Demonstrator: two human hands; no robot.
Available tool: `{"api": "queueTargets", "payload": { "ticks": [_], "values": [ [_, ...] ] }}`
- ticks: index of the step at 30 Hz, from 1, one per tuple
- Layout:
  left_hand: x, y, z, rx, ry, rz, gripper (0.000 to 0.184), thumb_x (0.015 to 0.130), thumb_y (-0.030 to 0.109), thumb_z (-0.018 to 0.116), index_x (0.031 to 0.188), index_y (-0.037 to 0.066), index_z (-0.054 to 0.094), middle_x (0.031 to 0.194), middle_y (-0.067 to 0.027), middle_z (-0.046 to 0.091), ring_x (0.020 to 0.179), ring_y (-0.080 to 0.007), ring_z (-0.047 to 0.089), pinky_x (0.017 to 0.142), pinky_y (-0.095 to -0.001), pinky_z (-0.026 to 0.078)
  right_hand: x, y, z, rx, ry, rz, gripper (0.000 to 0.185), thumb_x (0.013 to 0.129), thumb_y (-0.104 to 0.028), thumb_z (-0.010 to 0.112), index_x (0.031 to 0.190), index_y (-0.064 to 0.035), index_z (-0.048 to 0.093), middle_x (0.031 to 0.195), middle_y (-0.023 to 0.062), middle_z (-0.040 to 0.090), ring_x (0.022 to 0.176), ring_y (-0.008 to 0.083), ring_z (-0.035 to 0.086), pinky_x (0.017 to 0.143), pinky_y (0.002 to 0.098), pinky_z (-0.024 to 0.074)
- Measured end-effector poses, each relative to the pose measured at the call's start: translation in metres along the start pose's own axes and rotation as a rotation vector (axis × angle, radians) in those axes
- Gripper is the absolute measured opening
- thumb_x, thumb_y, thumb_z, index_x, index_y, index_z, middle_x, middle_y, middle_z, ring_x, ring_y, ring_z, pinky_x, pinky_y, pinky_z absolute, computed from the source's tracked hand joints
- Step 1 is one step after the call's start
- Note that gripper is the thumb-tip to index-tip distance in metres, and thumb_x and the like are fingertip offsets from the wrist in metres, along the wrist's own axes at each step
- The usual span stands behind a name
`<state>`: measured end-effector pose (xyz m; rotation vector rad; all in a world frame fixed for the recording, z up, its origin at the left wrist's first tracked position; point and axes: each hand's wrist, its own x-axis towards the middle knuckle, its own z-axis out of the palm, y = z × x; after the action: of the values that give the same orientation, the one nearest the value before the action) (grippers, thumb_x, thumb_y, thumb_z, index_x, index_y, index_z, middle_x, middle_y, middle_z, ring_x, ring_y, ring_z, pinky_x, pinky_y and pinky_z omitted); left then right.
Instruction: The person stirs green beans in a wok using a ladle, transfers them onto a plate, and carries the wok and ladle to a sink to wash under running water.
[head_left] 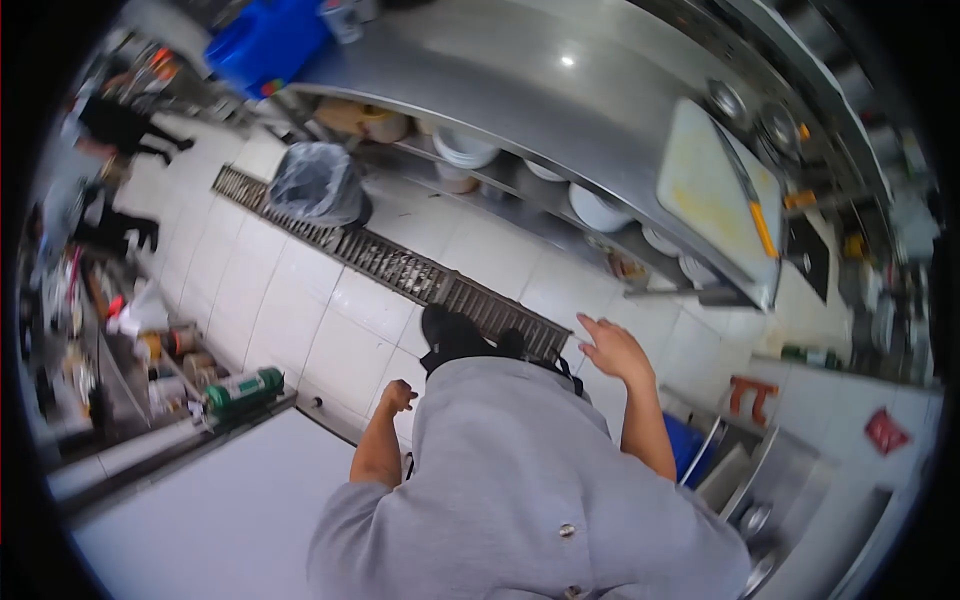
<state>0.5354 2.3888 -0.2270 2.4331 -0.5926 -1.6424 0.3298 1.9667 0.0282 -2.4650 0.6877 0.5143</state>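
Note:
My right hand (pixel 614 350) hangs over the tiled floor, below the steel counter (pixel 480 75). Its fingers are spread and nothing is in them. My left hand (pixel 399 396) is beside my grey shirt, with its fingers curled inward; whether it holds anything small is hidden. Neither hand touches the counter. On the counter's right end lies a white cutting board (pixel 700 190), and a knife with a yellow handle (pixel 764 230) rests across it.
A lined bin (pixel 318 185) stands by the floor drain (pixel 390 265). White tubs (pixel 598 208) sit on the shelf under the counter. A blue container (pixel 262 45) is at the upper left. Two people (pixel 115 125) (pixel 115 222) stand at the far left. A sink (pixel 785 480) is lower right.

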Motion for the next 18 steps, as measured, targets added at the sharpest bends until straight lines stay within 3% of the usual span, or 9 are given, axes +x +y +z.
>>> {"api": "queueTargets", "payload": {
  "ticks": [1, 2, 4, 5, 8, 9, 12, 14, 18],
  "values": [
    [0.000, 0.010, -0.012, -0.318, 0.108, -0.122, 0.033, 0.076, 0.013, 0.070, 0.104, -0.002, 0.060, 0.081, -0.0136, 0.065, 0.067, -0.0249, 0.067, 0.054, -0.0381, 0.053, 0.000, 0.000, 0.003, -0.035, 0.013, 0.018, 0.048, 0.082, -0.020, 0.060, 0.127, -0.0107, 0.048, 0.101, 0.0194, 0.060, 0.097, 0.0367, 0.058, 0.083, 0.0439, 0.0469],
    [0.007, 0.013, -0.024, -0.404, 0.139, -0.093, 0.033, 0.076, 0.007, 0.069, 0.105, -0.003, 0.057, 0.074, -0.0150, 0.063, 0.058, -0.0230, 0.065, 0.044, -0.0364, 0.049, 0.000, -0.003, 0.008, -0.067, 0.022, 0.040, 0.045, 0.083, -0.019, 0.060, 0.126, -0.0102, 0.049, 0.101, 0.0194, 0.060, 0.097, 0.0362, 0.058, 0.082, 0.0437, 0.0473],
    [0.034, 0.002, -0.042, -0.534, 0.175, -0.053, 0.033, 0.077, 0.008, 0.068, 0.106, -0.003, 0.057, 0.077, -0.0168, 0.064, 0.060, -0.0230, 0.065, 0.049, -0.0349, 0.050, 0.001, -0.027, 0.000, -0.109, -0.017, 0.095, 0.046, 0.083, -0.019, 0.058, 0.126, -0.0091, 0.048, 0.101, 0.0196, 0.060, 0.094, 0.0369, 0.059, 0.081, 0.0446, 0.0477],
    [0.078, -0.039, -0.037, -0.467, 0.274, 0.108, 0.032, 0.078, 0.008, 0.067, 0.107, -0.003, 0.057, 0.080, -0.0183, 0.064, 0.062, -0.0230, 0.065, 0.053, -0.0326, 0.051, 0.004, -0.037, 0.004, -0.090, -0.012, 0.135, 0.046, 0.083, -0.019, 0.058, 0.126, -0.0091, 0.048, 0.101, 0.0196, 0.060, 0.094, 0.0369, 0.059, 0.081, 0.0446, 0.0477],
    [0.021, 0.013, -0.100, -0.518, 0.283, 0.025, 0.032, 0.079, 0.009, 0.066, 0.107, -0.002, 0.057, 0.082, -0.0182, 0.064, 0.063, -0.0219, 0.066, 0.056, -0.0316, 0.051, 0.026, -0.077, 0.016, -0.100, -0.059, 0.071, 0.045, 0.084, -0.019, 0.058, 0.127, -0.0098, 0.047, 0.101, 0.0189, 0.060, 0.093, 0.0356, 0.059, 0.079, 0.0444, 0.0483],
    [0.018, 0.006, -0.110, -0.562, 0.314, 0.059, 0.030, 0.080, 0.009, 0.065, 0.108, -0.001, 0.057, 0.073, -0.0125, 0.064, 0.057, -0.0170, 0.062, 0.049, -0.0274, 0.044, 0.034, -0.094, 0.021, -0.071, -0.067, 0.029, 0.043, 0.083, -0.018, 0.058, 0.124, -0.0089, 0.050, 0.101, 0.0186, 0.060, 0.093, 0.0354, 0.060, 0.079, 0.0444, 0.0486],
    [0.007, -0.030, -0.134, -0.562, 0.328, 0.029, 0.031, 0.080, 0.011, 0.066, 0.106, -0.002, 0.057, 0.085, -0.0172, 0.064, 0.063, -0.0234, 0.066, 0.055, -0.0312, 0.052, 0.059, -0.133, 0.043, -0.064, -0.051, -0.103, 0.041, 0.083, -0.017, 0.057, 0.123, -0.0072, 0.051, 0.101, 0.0188, 0.061, 0.094, 0.0363, 0.060, 0.080, 0.0447, 0.0486],
    [0.022, -0.088, -0.127, -0.579, 0.338, 0.037, 0.029, 0.079, 0.010, 0.069, 0.103, -0.002, 0.058, 0.086, -0.0165, 0.064, 0.064, -0.0240, 0.066, 0.050, -0.0325, 0.052, 0.067, -0.164, 0.044, 0.014, -0.073, -0.127, 0.042, 0.084, -0.018, 0.056, 0.124, -0.0068, 0.050, 0.101, 0.0193, 0.060, 0.094, 0.0366, 0.059, 0.080, 0.0453, 0.0484],
    [0.014, -0.158, -0.121, -0.309, 0.244, -0.032, 0.029, 0.077, 0.015, 0.071, 0.097, -0.002, 0.058, 0.065, -0.0126, 0.063, 0.052, -0.0215, 0.063, 0.044, -0.0321, 0.049, 0.079, -0.186, 0.060, 0.101, -0.022, -0.150, 0.042, 0.084, -0.018, 0.056, 0.124, -0.0068, 0.049, 0.102, 0.0199, 0.060, 0.094, 0.0381, 0.059, 0.079, 0.0474, 0.0480]
  ]
}}
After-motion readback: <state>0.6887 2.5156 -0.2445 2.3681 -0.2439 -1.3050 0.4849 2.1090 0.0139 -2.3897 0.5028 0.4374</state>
